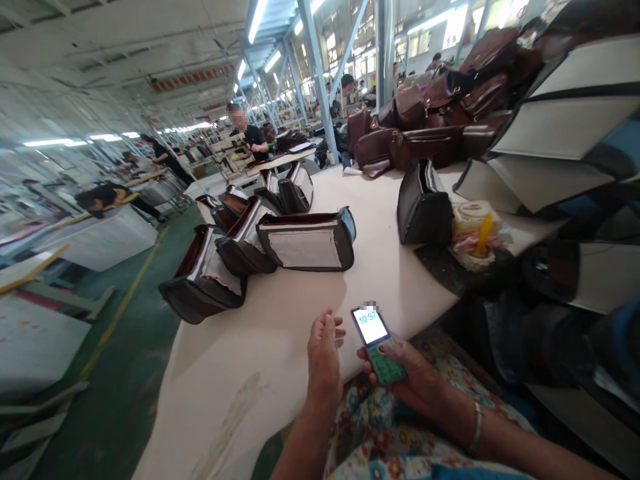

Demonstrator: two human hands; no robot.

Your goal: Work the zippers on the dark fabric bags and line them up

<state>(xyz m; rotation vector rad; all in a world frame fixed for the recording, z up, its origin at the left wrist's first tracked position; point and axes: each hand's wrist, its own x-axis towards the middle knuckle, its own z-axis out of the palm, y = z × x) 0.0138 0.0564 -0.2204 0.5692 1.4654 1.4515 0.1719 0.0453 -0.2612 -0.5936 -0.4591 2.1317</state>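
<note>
A green keypad mobile phone [380,347] rests in my right hand [407,367], above my lap at the table's near edge. Its lit screen reads 10:57, and my thumb lies by the keys below it. Just left of the phone is my left hand [325,347], raised with its fingers loosely curled and apart, holding nothing. Beyond my hands, an unfinished dark brown bag [307,247] with a white panel lies on the pale table [280,347]. Beside it on the left sits another bag piece [205,287], among several similar ones.
A dark bag [425,207] stands at the right, next to a plastic tub [475,233] with a yellow-handled thing in it. Brown leather bags [430,133] are heaped at the back right. Large pale panels [560,140] stack up close on my right. Across the floor, co-workers sit at machines.
</note>
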